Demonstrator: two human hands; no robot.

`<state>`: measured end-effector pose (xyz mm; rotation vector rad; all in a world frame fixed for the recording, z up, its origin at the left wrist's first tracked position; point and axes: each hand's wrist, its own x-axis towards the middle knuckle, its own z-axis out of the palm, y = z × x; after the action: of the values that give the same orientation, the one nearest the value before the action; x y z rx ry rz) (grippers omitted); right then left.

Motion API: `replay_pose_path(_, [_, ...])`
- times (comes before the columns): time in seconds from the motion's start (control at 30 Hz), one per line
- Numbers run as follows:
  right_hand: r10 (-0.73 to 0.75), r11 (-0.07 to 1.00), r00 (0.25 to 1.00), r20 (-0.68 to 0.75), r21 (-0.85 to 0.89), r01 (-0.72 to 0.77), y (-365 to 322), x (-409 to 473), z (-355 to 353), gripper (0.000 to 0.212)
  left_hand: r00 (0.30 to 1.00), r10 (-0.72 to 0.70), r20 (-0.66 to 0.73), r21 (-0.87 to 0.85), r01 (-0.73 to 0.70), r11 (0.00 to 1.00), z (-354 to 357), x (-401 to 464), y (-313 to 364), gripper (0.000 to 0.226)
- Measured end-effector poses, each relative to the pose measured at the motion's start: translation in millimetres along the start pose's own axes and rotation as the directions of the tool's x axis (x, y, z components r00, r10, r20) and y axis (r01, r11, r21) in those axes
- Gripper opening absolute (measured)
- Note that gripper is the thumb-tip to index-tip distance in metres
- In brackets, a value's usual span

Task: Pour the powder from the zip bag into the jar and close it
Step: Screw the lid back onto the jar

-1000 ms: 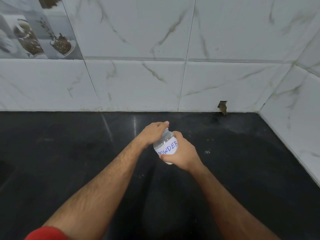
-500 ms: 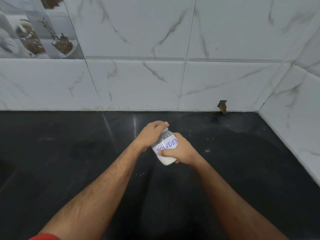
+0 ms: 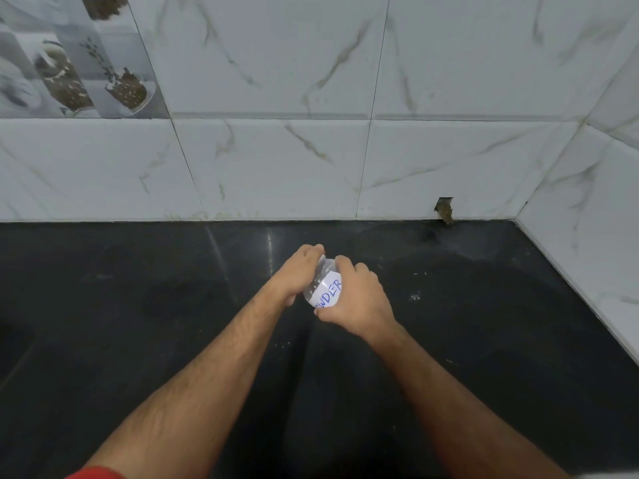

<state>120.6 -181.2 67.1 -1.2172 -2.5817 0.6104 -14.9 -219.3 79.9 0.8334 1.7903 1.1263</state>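
A small clear jar with a white label reading POWDER in blue is held above the black counter, tilted to the left. My right hand grips the jar's body from the right. My left hand curls over the jar's top end, where its lid is hidden under my fingers. No zip bag is in view.
The black polished countertop runs to a white marble-tiled wall at the back and on the right. A chipped hole in the tile sits at the counter's back edge. White specks lie to the right of my hands.
My right hand has shifted up over more of the jar, hiding its base, and the label has turned more upright. Both hands stay in nearly the same spot.
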Motion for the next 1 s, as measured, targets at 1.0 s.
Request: replay_pose_path(1.0, [0.122,0.949,0.978,-0.169,0.309,-0.065,3,-4,27,0.105,0.98,0.087,-0.179,0.188,-0.053,0.981,8,-1,18,0.067])
